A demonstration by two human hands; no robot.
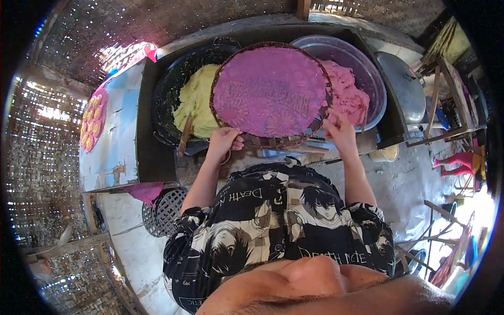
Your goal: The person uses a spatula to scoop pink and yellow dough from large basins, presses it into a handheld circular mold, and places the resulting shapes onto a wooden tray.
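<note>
A round tray with a dark brown rim [213,96] rests in front of me across two tubs. Spread over it is a purple cloth [271,75] with a faint embossed pattern. My left hand [226,142] pinches the cloth's near left edge, and my right hand [340,129] pinches at its near right edge by the rim. Under the tray's left side, yellow dough [197,108] lies in a black tub [164,94], with a wooden stick [185,134] leaning out. Pink dough [348,88] fills part of a grey basin [378,88] on the right.
Left of the tubs is a counter with a blue-and-white checked cover [124,130], bearing yellow rounds on a pink cloth [93,122]. A lidded metal pot [401,84] stands right of the basin. Below are a perforated basket [159,214] and a pale bucket [385,153]. Pink-clad legs [458,163] appear far right.
</note>
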